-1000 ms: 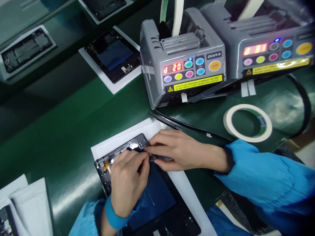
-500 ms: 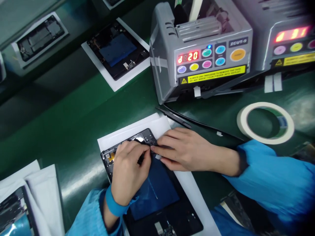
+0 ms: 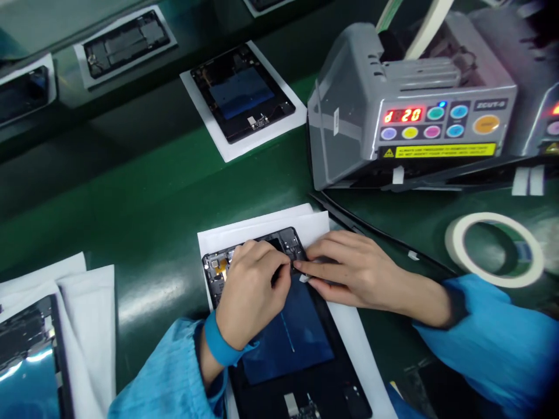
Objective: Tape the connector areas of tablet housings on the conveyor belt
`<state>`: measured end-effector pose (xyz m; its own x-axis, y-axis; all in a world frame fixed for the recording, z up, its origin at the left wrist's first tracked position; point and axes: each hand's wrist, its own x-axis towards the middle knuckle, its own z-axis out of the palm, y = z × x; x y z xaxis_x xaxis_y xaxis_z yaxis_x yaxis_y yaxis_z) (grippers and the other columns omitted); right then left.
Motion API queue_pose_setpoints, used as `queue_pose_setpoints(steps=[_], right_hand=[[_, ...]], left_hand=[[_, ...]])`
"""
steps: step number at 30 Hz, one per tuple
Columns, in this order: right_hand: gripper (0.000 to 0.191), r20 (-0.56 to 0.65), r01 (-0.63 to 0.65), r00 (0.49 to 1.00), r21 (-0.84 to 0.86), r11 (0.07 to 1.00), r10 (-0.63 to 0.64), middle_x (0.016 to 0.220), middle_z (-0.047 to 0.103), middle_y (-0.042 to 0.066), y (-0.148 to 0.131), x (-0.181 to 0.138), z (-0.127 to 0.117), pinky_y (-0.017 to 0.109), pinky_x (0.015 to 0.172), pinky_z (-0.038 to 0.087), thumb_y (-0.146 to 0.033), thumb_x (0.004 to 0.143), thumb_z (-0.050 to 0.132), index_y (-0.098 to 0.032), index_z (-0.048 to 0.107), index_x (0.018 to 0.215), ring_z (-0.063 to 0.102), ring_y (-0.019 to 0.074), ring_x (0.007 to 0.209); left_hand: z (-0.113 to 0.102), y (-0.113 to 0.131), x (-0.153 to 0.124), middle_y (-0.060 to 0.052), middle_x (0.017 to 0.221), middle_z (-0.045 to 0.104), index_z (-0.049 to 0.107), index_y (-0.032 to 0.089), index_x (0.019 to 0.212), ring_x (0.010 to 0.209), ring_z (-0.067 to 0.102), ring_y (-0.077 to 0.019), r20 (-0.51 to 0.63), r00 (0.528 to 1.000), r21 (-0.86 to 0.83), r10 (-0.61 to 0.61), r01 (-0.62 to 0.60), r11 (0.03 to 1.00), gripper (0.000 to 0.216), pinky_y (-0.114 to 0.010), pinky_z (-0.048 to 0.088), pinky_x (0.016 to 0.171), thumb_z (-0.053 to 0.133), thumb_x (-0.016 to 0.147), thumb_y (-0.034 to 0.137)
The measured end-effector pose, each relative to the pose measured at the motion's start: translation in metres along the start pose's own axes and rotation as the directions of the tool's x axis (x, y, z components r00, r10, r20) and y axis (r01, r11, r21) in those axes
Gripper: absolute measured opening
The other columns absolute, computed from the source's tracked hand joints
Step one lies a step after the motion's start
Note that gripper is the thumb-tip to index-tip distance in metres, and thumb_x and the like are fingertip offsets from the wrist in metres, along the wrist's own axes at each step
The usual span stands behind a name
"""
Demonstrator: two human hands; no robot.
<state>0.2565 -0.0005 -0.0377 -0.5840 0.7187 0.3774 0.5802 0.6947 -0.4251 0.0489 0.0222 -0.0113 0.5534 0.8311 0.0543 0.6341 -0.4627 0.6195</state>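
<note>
An opened black tablet (image 3: 297, 343) with a blue panel inside lies on a white sheet (image 3: 257, 226) in front of me. My left hand (image 3: 251, 294) rests on its upper part, fingers curled and pinched near the top edge. My right hand (image 3: 356, 270) comes in from the right, its fingers pressed together on a small pale piece (image 3: 304, 278) at the tablet's upper right. What the left fingers pinch is hidden. Both arms wear blue sleeves.
A grey tape dispenser (image 3: 410, 110) showing red digits stands at the back right, a second one beside it. A roll of pale tape (image 3: 495, 247) and black tweezers (image 3: 345, 216) lie right of the tablet. More opened tablets (image 3: 242, 93) on white sheets lie behind and at left.
The view has shifted, so everything sits further right in the picture. Both hands stay on the tablet's upper edge with only slight finger movement.
</note>
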Motion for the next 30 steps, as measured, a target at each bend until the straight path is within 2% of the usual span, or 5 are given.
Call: queue_pose_setpoints(steps=[10, 12, 16, 19, 30], right_hand=[[0.022, 0.131, -0.178, 0.979, 0.165, 0.970, 0.158, 0.090, 0.061, 0.006, -0.009, 0.006, -0.007, 0.034, 0.072, 0.047, -0.027, 0.089, 0.056, -0.018, 0.065, 0.107, 0.056, 0.0183, 0.082], [0.020, 0.109, -0.179, 0.980, 0.156, 0.971, 0.164, 0.089, 0.063, 0.005, -0.012, 0.010, -0.009, 0.030, 0.069, 0.048, -0.026, 0.090, 0.054, -0.017, 0.065, 0.104, 0.058, 0.0166, 0.078], [0.014, -0.121, -0.156, 0.983, -0.124, 0.980, 0.141, 0.086, 0.067, 0.005, -0.016, 0.014, -0.004, 0.025, 0.057, 0.046, -0.021, 0.090, 0.055, -0.014, 0.063, 0.099, 0.061, 0.0133, 0.068], [0.011, -0.156, -0.127, 0.984, -0.312, 0.942, 0.081, 0.082, 0.068, 0.003, -0.016, 0.015, 0.004, 0.025, 0.054, 0.043, -0.019, 0.090, 0.055, -0.015, 0.063, 0.094, 0.061, 0.0123, 0.063], [0.011, -0.165, -0.131, 0.984, -0.377, 0.917, 0.073, 0.077, 0.068, 0.001, -0.016, 0.020, 0.010, 0.025, 0.054, 0.041, -0.019, 0.090, 0.054, -0.016, 0.064, 0.088, 0.061, 0.0107, 0.061]], left_hand=[[0.002, -0.002, -0.003, -0.004, 0.079, 0.059, 0.061, 0.016, 0.076, 0.081, 0.050, -0.0204, 0.012, 1.000, 0.031, 0.017, -0.017, 0.999, 0.013, -0.037, 0.041, 0.076, 0.053, 0.085, 0.011], [0.002, -0.002, -0.002, -0.004, 0.078, 0.058, 0.061, 0.016, 0.076, 0.081, 0.051, -0.0207, 0.007, 1.000, 0.037, 0.017, -0.017, 0.999, 0.013, -0.037, 0.041, 0.076, 0.053, 0.085, 0.011], [0.002, -0.003, -0.002, -0.003, 0.078, 0.058, 0.060, 0.017, 0.076, 0.080, 0.050, -0.0206, 0.003, 1.000, 0.049, 0.022, -0.022, 0.999, 0.013, -0.037, 0.041, 0.075, 0.053, 0.085, 0.011], [0.003, -0.003, -0.002, -0.003, 0.078, 0.058, 0.060, 0.017, 0.076, 0.080, 0.050, -0.0207, 0.004, 1.000, 0.064, 0.023, -0.023, 0.998, 0.012, -0.037, 0.040, 0.074, 0.053, 0.085, 0.011], [0.003, -0.003, -0.003, -0.003, 0.079, 0.058, 0.059, 0.017, 0.075, 0.081, 0.050, -0.0207, 0.006, 1.000, 0.079, 0.015, -0.016, 0.997, 0.014, -0.037, 0.040, 0.073, 0.051, 0.086, 0.012]])
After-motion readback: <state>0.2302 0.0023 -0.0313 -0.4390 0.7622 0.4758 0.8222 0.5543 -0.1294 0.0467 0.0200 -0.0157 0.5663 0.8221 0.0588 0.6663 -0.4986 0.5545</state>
